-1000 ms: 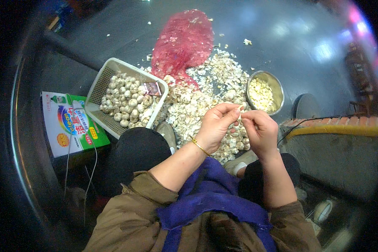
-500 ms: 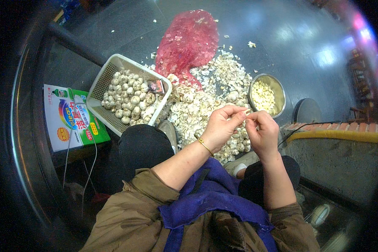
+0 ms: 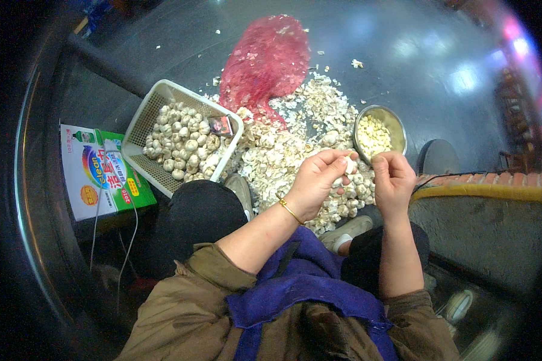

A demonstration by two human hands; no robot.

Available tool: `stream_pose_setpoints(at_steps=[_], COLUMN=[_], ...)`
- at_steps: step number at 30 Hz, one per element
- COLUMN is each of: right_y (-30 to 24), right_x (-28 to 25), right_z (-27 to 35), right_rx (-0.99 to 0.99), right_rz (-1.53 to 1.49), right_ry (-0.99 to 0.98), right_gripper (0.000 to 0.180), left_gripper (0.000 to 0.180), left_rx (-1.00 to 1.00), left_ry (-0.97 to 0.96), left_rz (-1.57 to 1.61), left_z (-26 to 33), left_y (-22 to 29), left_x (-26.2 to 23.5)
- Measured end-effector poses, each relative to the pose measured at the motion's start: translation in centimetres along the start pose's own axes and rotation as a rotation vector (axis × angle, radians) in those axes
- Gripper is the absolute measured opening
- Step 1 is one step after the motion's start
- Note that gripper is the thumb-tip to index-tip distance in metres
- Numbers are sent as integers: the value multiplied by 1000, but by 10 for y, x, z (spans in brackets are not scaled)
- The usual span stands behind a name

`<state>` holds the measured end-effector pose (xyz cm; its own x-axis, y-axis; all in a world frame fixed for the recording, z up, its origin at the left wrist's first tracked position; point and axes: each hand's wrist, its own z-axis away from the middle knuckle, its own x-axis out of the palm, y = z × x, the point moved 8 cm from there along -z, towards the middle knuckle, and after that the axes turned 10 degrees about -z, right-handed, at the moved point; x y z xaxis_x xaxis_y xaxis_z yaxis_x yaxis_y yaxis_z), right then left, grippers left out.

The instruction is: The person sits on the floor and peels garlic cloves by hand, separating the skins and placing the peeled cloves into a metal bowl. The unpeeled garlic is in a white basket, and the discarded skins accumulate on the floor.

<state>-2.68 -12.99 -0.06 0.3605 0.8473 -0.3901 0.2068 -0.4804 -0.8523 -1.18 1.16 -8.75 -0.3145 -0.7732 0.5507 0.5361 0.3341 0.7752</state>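
Note:
My left hand [image 3: 317,182] pinches a pale garlic clove [image 3: 350,165] between thumb and fingers, and more white garlic shows lower in its grip. A short gap to the right, my right hand [image 3: 394,180] is closed with thumb and fingertips together; whatever it pinches is too small to make out. Just beyond it stands a round metal bowl [image 3: 401,133] with peeled garlic cloves [image 3: 373,136] inside. Beneath the hands, garlic bulbs [image 3: 358,191] lie beside a broad heap of papery garlic skins [image 3: 268,157] on the floor.
At left, a white plastic basket [image 3: 140,114] holds many unpeeled garlic bulbs [image 3: 177,141] and a small dark packet [image 3: 220,126]. A red net bag [image 3: 265,63] lies behind the skins. A green and white box [image 3: 84,174] stands far left. A low brick-topped ledge [image 3: 488,180] runs along the right.
My hands have drawn apart: the right moved away to the right, still pinched. The pale clove in my left hand now shows. The view has shifted slightly.

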Motion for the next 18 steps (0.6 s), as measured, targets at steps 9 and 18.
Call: stream_pose_setpoints(at_steps=[9, 18], right_y=[-23, -18], right_x=[21, 30], right_z=[8, 12], right_rx=[-133, -38], right_rz=[71, 98], right_ry=[-134, -163], right_gripper=[9, 18], left_gripper=[24, 20], left_rx=[15, 37], left_ry=[19, 79], left_rz=[107, 80], left_z=[-1, -3], left_y=[3, -1], left_x=[-2, -7])
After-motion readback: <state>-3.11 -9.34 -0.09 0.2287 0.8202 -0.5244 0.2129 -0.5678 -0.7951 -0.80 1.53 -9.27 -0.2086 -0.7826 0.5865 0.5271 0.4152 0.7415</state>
